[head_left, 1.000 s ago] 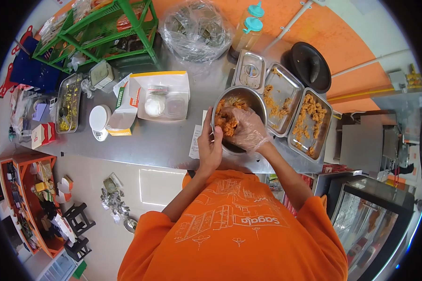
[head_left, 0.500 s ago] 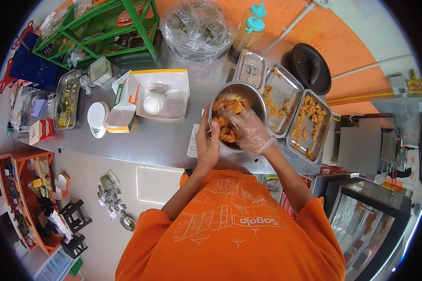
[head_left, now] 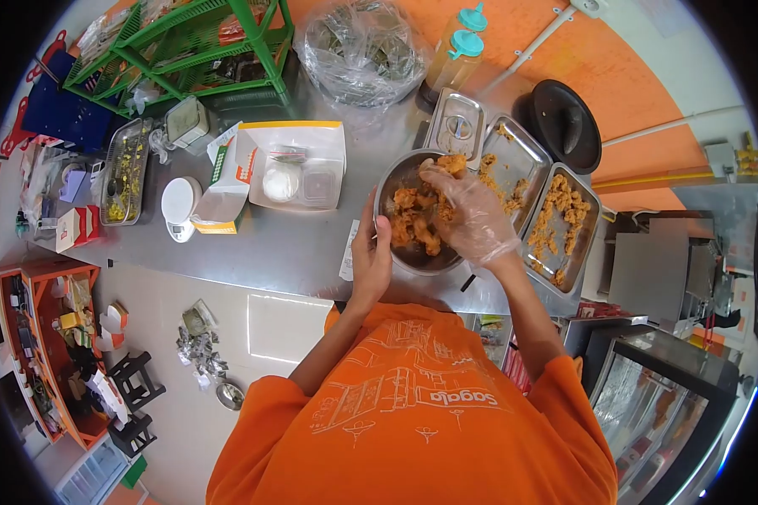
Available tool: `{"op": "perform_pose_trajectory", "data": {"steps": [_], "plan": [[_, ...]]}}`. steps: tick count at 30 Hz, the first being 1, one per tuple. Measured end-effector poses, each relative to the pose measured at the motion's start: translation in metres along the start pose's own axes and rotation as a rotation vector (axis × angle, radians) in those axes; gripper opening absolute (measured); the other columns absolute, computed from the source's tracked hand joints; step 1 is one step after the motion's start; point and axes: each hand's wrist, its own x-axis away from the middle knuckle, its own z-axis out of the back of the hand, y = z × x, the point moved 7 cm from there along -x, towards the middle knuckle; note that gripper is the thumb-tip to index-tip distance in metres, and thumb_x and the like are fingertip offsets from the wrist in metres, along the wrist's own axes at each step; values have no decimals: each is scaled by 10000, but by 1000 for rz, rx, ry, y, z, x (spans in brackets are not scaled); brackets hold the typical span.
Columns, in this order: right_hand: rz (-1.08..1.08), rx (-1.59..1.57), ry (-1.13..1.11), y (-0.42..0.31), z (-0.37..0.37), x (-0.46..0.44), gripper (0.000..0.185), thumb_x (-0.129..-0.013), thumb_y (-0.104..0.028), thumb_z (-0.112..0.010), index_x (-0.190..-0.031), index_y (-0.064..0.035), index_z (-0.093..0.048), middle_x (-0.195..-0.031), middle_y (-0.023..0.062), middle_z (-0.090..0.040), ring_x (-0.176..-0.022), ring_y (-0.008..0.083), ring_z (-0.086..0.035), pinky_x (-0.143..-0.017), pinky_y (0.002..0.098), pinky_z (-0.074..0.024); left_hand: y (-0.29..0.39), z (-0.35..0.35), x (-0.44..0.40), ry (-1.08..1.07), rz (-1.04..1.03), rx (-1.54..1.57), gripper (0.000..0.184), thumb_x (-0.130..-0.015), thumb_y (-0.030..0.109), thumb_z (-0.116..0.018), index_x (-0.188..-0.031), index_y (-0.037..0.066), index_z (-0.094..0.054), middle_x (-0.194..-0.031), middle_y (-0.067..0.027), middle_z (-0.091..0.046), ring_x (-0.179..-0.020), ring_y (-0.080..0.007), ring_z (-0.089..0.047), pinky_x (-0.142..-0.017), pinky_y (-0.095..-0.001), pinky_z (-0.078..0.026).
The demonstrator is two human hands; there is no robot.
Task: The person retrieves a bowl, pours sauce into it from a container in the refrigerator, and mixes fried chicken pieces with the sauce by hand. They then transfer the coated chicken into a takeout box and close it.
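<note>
Nearest is the orange shirt [head_left: 421,438] of the person. The left hand [head_left: 374,257] grips the metal bowl [head_left: 417,263] at its left side, with the thumb at the rim and the fingers along the outside. The right hand [head_left: 478,223], in a clear plastic glove, has its fingers curved over the fried chicken [head_left: 413,225] inside the bowl; I cannot tell if they pinch a piece. To the right of the bowl stands a long tray [head_left: 576,263] with crumbs. Farther away, two bottles [head_left: 453,69] stand near a plastic bag [head_left: 362,55].
</note>
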Motion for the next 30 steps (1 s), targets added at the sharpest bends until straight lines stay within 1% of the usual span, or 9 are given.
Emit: {"op": "perform_pose_trajectory", "data": {"steps": [5,8,11,14,19,22,23,26,30], "plan": [[11,354,-413,-29,-15,5,564,-690,0,-671,-1245,-73,-599,-1233,208,-619,-1052,414,-618,-867,428,-540,-1,-6,-2,-1,44,13,616,-1074,409,-373,-1521,-9,-306,-1456,-170,-463,-1343,-227,-425,-1127,-344,-308],[283,-131,-234,-41,9,7,601,-704,-27,-693,-1295,-65,-585,-1268,234,-585,-1091,409,-608,-898,434,-526,-2,-3,-3,-14,43,46,601,-1078,402,-357,-1520,-3,-313,-1449,-167,-467,-1346,-234,-421,-1126,-344,-307],[-74,-304,-242,5,25,12,717,-706,-78,-742,-1388,-87,-522,-1304,258,-547,-1158,402,-577,-971,435,-486,-2,1,-1,-17,22,75,606,-1078,400,-353,-1517,-15,-311,-1460,-172,-453,-1352,-239,-415,-1127,-345,-306],[-147,20,-253,13,23,17,832,-696,-144,-795,-1451,-100,-448,-1322,256,-534,-1202,397,-546,-1034,426,-442,-3,-1,2,-31,-28,18,625,-1074,402,-366,-1510,-41,-303,-1475,-183,-435,-1362,-243,-407,-1131,-348,-301],[-175,28,-385,31,-39,33,1049,-556,-210,-896,-1478,-171,-399,-1337,257,-454,-1230,420,-499,-1038,411,-448,-10,-15,11,-88,8,43,640,-1068,395,-393,-1506,-61,-292,-1493,-194,-415,-1372,-240,-397,-1137,-350,-295],[-305,-163,-249,40,-59,40,950,-549,-204,-894,-1405,-198,-482,-1348,241,-438,-1205,413,-518,-1026,417,-461,-9,-17,11,-104,48,42,634,-1068,392,-396,-1512,-48,-289,-1493,-188,-416,-1368,-232,-403,-1133,-347,-304],[-215,-146,-175,39,-58,38,777,-596,-178,-862,-1310,-219,-558,-1300,195,-459,-1172,392,-544,-976,430,-496,-7,-16,10,-88,30,27,630,-1069,389,-396,-1515,-43,-288,-1491,-185,-419,-1365,-230,-406,-1131,-346,-307],[-288,-37,-224,28,-41,32,704,-625,-152,-840,-1276,-224,-583,-1239,147,-481,-1099,371,-584,-903,441,-531,0,-13,8,-49,-5,8,620,-1071,381,-394,-1520,-32,-285,-1488,-177,-425,-1359,-226,-412,-1127,-344,-313],[-171,517,-215,3,-14,27,392,-806,-91,-670,-1184,-193,-645,-1206,127,-507,-965,367,-611,-790,449,-551,4,-15,7,-13,-6,4,611,-1076,373,-384,-1523,-30,-278,-1487,-173,-427,-1354,-227,-416,-1130,-345,-311]]}}
